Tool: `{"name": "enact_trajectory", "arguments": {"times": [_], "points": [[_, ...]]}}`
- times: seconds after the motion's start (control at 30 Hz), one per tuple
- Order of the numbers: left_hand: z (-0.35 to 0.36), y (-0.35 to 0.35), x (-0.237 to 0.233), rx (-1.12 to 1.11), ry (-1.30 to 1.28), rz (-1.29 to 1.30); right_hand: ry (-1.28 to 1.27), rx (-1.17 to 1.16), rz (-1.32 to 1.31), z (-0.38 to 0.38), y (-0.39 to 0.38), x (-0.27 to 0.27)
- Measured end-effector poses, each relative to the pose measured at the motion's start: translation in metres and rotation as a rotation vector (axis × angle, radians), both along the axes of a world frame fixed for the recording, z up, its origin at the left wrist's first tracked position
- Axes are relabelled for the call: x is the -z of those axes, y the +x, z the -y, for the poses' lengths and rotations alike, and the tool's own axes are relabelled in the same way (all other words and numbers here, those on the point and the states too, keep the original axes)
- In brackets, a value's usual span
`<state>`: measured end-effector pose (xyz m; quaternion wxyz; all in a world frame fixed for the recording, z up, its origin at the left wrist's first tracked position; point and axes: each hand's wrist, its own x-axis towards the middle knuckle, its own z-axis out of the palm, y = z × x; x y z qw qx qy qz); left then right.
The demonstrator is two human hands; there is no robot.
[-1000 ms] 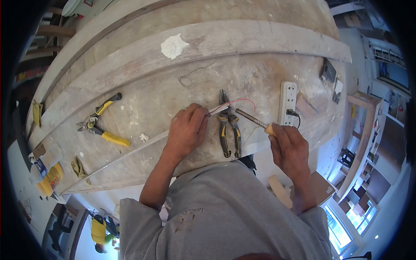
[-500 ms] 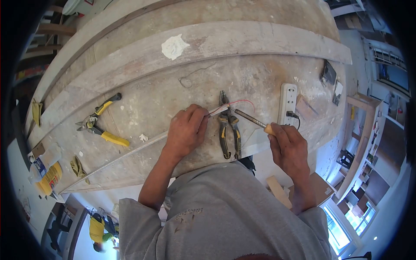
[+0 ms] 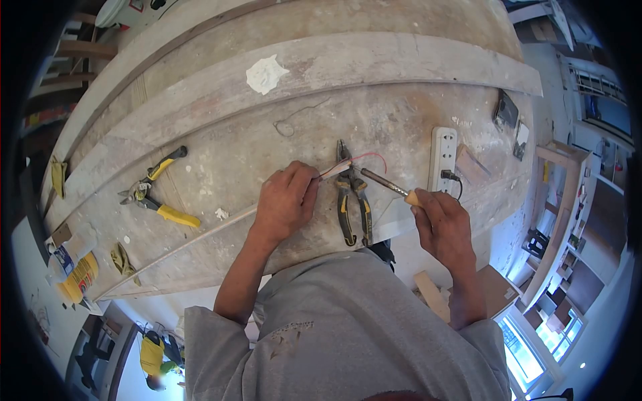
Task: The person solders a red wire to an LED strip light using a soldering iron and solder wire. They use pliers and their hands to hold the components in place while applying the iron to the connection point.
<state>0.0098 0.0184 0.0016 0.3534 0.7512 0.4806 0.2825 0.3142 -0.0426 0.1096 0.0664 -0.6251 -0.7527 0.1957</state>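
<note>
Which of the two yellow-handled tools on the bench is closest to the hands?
The black-and-yellow pliers, lying between the left hand and right hand. The yellow snips lie apart, well left of both hands.

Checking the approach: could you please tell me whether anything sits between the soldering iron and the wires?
Nothing visible does: the tip of the soldering iron is right at the wires held in the left hand; the pliers lie beneath.

A dusty, plaster-stained wooden desk [image 3: 374,73] fills the view. Right of the desk stand wooden shelves [image 3: 565,200]; lower right of it, bright windows [image 3: 528,354] let in daylight.
</note>
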Motion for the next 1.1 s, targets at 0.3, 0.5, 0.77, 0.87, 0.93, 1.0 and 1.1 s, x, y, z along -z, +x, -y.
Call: {"name": "enact_trajectory", "arguments": {"times": [0.3,0.5,0.77,0.87,0.93,1.0,1.1], "points": [[-0.001,-0.015,-0.017,-0.027,-0.16,-0.001,-0.034,0.094,-0.113,0.006,-0.001,-0.006],[-0.001,-0.02,-0.014,0.017,-0.136,-0.028,-0.059,0.105,-0.192,0.018,-0.003,0.01],[0.003,-0.015,-0.012,0.014,-0.108,-0.067,-0.051,0.096,-0.182,0.017,-0.011,0.013],[0.004,-0.014,-0.013,0.007,-0.091,-0.082,-0.044,0.084,-0.191,0.016,-0.01,0.017],[0.004,-0.015,-0.012,0.016,-0.072,-0.091,-0.039,0.081,-0.19,0.016,-0.009,0.021],[0.003,-0.015,-0.013,0.023,-0.053,-0.101,-0.035,0.076,-0.19,0.015,-0.008,0.022],[0.001,-0.016,-0.016,0.041,-0.018,-0.14,-0.037,0.063,-0.207,0.013,-0.007,0.023]]}}
